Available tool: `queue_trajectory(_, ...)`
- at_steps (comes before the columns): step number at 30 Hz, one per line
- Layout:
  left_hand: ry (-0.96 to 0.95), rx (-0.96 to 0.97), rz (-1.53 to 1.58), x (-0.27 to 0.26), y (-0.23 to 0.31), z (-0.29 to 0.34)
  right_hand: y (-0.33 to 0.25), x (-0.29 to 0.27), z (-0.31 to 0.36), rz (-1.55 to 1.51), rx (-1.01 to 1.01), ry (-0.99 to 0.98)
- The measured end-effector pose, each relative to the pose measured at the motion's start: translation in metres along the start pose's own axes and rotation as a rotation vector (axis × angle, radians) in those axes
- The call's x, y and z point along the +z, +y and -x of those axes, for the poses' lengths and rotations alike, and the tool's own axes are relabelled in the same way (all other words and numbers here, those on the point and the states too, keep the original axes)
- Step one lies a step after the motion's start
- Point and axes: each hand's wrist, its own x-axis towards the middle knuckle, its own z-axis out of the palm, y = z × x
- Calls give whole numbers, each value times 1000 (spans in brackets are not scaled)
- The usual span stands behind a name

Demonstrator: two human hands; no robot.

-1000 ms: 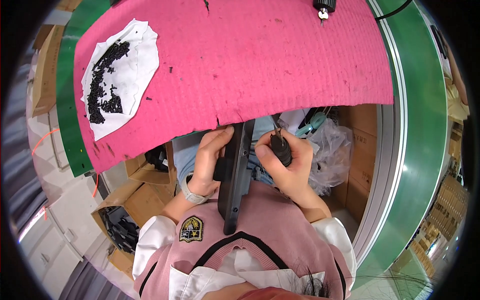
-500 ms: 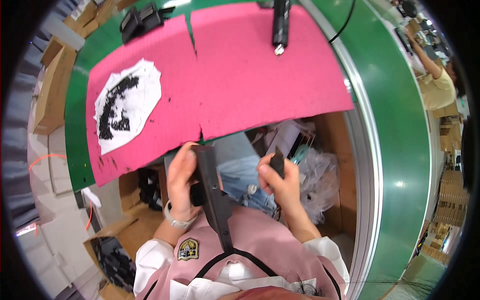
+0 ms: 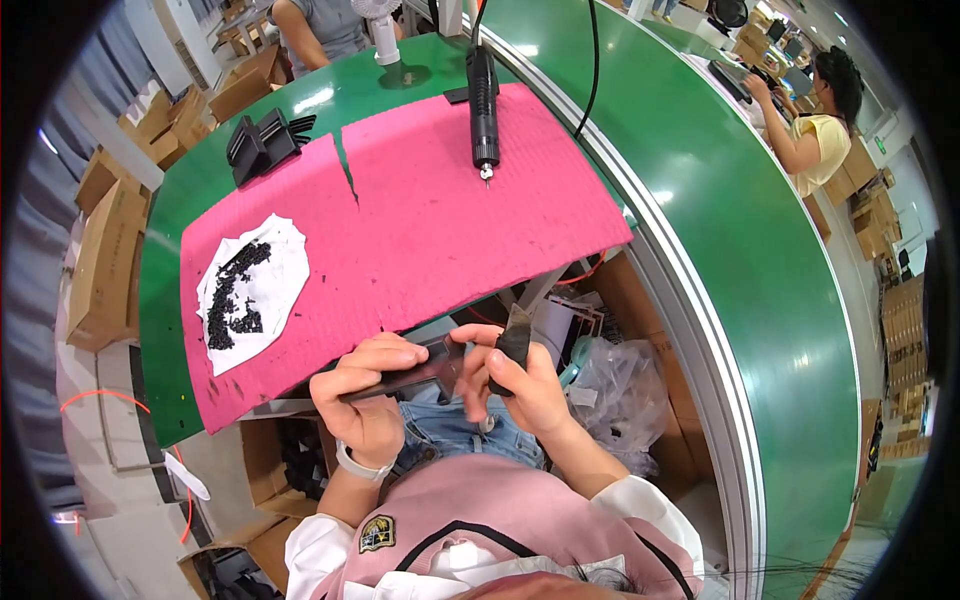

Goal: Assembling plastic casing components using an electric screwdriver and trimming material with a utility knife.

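Left hand (image 3: 362, 405): curling its fingers around the left end of a long black plastic part (image 3: 412, 378), gripping it firmly by the look; where the thumb is pressing, I cannot tell.
Right hand (image 3: 525, 385): pinching a dark hand tool (image 3: 515, 347) between thumb and fingers, its flat pointed tip aiming up and away from the body; the other fingers are spreading toward the part's right end, probably touching it, though blur is hiding the contact.
Black part: sitting tilted between both hands, above the jeans (image 3: 465, 437), close to the near edge of the pink mat (image 3: 450, 215).
Tool risk: the tip is standing bare near the fingers; a slip or sudden twist while the right hand is sharing its grip could nick skin or scratch the plastic.
Drop risk: nothing solid is supporting the part from below; a loosening left grip could send it into the lap or toward the plastic bag (image 3: 632, 395).
Screws (image 3: 228, 300): lying heaped on a white cloth (image 3: 284, 262); a sleeve catching the cloth could scatter them.
Screwdriver (image 3: 483, 110): resting on the mat's far side, bit pointing nearward; a tug on its cord could shift it.
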Motion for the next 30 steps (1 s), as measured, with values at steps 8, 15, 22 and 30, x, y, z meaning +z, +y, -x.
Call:
queue_trajectory(8,434,-546,-210,-26,-22,-29,-5,-7,-10,647,-130,150)
queue_trajectory(15,78,-515,-555,-27,-49,-53,28,-6,-15,478,65,-32)
queue_trajectory(22,-296,-364,-969,-32,-52,-60,38,-15,-20,234,200,-66)
queue_trajectory(30,-592,-313,-1215,-13,-48,-55,71,-14,-36,329,-339,-69)
